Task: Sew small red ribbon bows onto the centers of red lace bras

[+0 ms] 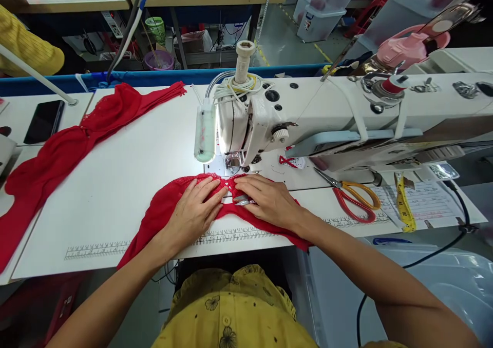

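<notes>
A red lace garment piece lies on the white sewing table, its far edge just in front of the needle of the white sewing machine. My left hand lies flat on the fabric, fingers spread and pointing toward the needle. My right hand presses the fabric from the right and holds small metal thread snips under the fingers.
A pile of red fabric pieces lies at the left. Scissors with orange and red handles, a yellow tape measure and a paper sheet sit right of the machine. A black phone lies far left. A person's yellow sleeve is at top left.
</notes>
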Available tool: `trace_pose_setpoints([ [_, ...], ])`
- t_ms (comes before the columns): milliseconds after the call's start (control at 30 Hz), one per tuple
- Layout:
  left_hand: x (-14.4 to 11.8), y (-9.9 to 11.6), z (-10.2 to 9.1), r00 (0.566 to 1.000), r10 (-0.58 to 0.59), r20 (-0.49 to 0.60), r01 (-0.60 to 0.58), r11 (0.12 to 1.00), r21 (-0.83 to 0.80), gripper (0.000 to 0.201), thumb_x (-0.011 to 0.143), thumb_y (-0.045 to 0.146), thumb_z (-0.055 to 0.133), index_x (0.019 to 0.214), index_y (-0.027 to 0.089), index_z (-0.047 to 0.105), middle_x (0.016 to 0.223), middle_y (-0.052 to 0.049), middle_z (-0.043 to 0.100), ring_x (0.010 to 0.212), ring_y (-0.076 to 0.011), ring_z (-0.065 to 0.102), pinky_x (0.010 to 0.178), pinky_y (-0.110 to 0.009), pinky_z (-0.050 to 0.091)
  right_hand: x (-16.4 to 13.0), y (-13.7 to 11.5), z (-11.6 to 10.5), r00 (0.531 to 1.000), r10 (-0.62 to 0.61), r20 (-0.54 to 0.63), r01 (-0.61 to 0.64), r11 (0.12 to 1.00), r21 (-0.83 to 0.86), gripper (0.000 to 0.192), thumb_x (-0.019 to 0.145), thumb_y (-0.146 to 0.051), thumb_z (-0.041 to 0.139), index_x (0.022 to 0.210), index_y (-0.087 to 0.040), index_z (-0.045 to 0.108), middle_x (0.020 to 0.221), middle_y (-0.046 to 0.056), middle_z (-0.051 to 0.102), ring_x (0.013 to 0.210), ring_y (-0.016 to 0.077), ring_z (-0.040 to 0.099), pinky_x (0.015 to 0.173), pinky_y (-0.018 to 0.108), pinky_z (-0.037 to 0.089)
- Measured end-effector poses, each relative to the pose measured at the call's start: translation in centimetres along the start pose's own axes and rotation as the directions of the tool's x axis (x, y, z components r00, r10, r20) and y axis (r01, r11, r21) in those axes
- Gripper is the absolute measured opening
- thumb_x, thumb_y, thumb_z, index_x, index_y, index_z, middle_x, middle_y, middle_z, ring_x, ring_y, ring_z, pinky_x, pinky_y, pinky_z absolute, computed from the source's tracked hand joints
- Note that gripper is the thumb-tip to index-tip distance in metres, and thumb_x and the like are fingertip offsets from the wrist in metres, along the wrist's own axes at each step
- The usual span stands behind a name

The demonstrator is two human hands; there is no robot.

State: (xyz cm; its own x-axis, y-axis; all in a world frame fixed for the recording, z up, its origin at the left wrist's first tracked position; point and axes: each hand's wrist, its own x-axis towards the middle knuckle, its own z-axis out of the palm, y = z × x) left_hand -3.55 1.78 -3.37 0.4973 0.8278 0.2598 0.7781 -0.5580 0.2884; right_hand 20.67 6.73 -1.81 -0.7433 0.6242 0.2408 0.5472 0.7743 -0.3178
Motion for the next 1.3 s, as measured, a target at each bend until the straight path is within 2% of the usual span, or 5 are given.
trace_pose_setpoints([
  [300, 0.1, 0.0, 0.0, 1.0, 0.027, -0.004, -0.027, 0.998, 0.056, 0.038, 0.1, 0.023, 0.046, 0.136, 0.016, 0.058, 0.14, -0.016, 0.058, 0.134, -0.031, 0.049, 0.112, -0.054, 0.04, 1.0, -0.1, 0.5, 1.0, -0.015, 0.022, 0.017, 0.994, -0.111, 0.048, 0.079, 0.0, 0.052, 0.122, -0.019, 0.063, 0.126, 0.007, 0.069, 0.116, 0.0242, 0.061, 0.067, 0.03, 0.058],
  [633, 0.0, -0.1, 0.0, 1.0, 0.016, -0.002, -0.016, 1.0, 0.018, 0.038, 0.1, 0.025, 0.046, 0.136, 0.02, 0.058, 0.141, -0.015, 0.058, 0.134, -0.03, 0.049, 0.111, -0.055, 0.041, 0.8, 0.1, 0.1, 1.0, -0.019, 0.002, 0.019, 0.998, -0.055, 0.051, 0.079, -0.001, 0.052, 0.125, -0.022, 0.063, 0.13, 0.005, 0.067, 0.119, 0.0227, 0.06, 0.079, 0.033, 0.057],
  [933, 0.1, 0.0, -0.4, 1.0, 0.015, 0.027, -0.016, 1.0, 0.027, 0.038, 0.101, 0.024, 0.044, 0.135, 0.018, 0.058, 0.141, -0.015, 0.057, 0.134, -0.0304, 0.049, 0.11, -0.055, 0.041, -0.4, 2.4, -3.0, 0.891, 0.431, -0.14, -0.452, 0.822, -0.346, 0.032, 0.093, -0.038, 0.058, 0.116, -0.018, 0.066, 0.107, 0.012, 0.072, 0.1, 0.0307, 0.064, 0.061, 0.033, 0.045],
  [1167, 1.7, 0.6, -1.7, 0.994, -0.063, -0.09, 0.057, 0.996, -0.068, 0.029, 0.099, 0.024, 0.046, 0.121, 0.018, 0.065, 0.124, -0.013, 0.066, 0.118, -0.0271, 0.058, 0.099, -0.047, 0.049, 0.7, 0.8, -1.4, 0.956, 0.209, -0.205, -0.279, 0.859, -0.428, 0.027, 0.1, -0.026, 0.046, 0.117, -0.016, 0.065, 0.117, 0.015, 0.07, 0.109, 0.0313, 0.059, 0.097, 0.049, 0.037],
  [1300, 3.5, -0.2, -1.3, 0.983, -0.179, -0.049, 0.175, 0.982, -0.072, 0.033, 0.095, 0.031, 0.055, 0.125, 0.017, 0.06, 0.115, -0.012, 0.067, 0.111, -0.0285, 0.059, 0.096, -0.047, 0.047, 2.5, -0.1, 0.9, 0.969, 0.202, -0.141, -0.231, 0.944, -0.235, 0.026, 0.1, -0.032, 0.049, 0.113, -0.017, 0.066, 0.104, 0.014, 0.07, 0.104, 0.0301, 0.058, 0.093, 0.047, 0.039],
])
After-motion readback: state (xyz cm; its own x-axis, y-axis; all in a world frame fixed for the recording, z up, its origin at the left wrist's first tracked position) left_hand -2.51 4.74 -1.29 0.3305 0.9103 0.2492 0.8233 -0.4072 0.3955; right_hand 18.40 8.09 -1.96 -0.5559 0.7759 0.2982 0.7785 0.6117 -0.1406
